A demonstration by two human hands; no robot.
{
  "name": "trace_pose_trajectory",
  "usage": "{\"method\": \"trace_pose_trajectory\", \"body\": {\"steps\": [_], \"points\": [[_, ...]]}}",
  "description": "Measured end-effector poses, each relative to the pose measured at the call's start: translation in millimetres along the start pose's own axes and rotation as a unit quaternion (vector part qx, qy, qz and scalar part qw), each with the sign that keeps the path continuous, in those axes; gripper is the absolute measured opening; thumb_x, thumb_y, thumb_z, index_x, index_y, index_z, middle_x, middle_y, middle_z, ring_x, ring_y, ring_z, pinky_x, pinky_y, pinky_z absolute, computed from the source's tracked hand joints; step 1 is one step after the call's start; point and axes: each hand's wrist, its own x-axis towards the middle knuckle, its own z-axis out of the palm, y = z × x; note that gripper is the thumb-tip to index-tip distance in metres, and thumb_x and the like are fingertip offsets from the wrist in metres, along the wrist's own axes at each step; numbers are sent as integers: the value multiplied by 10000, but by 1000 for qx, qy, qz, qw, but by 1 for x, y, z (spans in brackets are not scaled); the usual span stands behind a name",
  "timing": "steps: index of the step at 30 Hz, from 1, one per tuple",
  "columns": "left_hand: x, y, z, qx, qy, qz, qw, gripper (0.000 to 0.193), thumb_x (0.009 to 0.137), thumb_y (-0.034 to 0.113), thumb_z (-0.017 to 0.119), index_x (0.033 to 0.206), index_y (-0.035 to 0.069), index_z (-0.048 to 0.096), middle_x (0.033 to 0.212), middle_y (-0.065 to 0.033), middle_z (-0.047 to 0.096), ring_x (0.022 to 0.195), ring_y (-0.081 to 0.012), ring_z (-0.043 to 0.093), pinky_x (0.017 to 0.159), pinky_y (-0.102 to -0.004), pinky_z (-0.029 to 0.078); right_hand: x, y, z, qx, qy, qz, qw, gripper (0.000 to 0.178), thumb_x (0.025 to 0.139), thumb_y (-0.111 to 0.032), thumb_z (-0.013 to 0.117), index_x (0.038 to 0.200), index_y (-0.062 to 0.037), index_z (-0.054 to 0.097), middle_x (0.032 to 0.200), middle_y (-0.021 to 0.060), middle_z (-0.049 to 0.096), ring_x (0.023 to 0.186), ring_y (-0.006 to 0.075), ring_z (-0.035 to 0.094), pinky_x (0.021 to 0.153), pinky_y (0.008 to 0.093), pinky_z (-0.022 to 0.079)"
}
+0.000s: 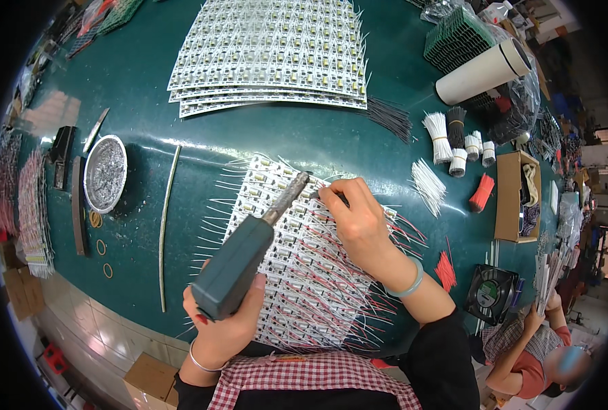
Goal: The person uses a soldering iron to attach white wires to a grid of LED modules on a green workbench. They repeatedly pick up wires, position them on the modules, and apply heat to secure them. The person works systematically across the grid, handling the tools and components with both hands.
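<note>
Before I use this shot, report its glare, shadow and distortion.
Head view: pale glare streaks the glossy dark green tabletop; a soft shadow lies right of the round silver bowl; fisheye distortion curves the tabletop's lower-left edge, and the corners go black.

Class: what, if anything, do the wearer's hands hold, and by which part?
Left hand: the soldering gun, near the rear of its body. Right hand: whether it holds anything cannot be told.

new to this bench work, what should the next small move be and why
Probably ease the iron onto the board beside the right hand: the left hand points its tip there, close to those fingers, and red wires lie across nearer rows. Whether it touches is unclear.
</note>
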Motion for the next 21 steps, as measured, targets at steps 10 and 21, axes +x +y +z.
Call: {"method": "trace_pose_trajectory", "body": {"steps": [10, 21], "points": [[1, 12, -17, -328, 12, -265, 906, 518, 806, -99, 737, 1297, -57, 579, 1122, -150, 674, 710, -160, 643, 516, -283, 521, 0, -4, -3, -15, 3, 2, 1000, 299, 734, 27, 650, 1033, 46, 637, 1010, 139, 581, 911, 297, 588, 718, 367, 527], [-19, -3, -10, -154, 13, -218, 964, 450, 770, -71, 775, 1202, -29, 657, 1032, -92, 700, 771, -124, 651, 599, -248, 523, -10, -22, -17, 3, 1, 9, 1000, 339, 733, 16, 656, 1072, 31, 643, 1010, 127, 602, 888, 293, 588, 736, 366, 518]]}}
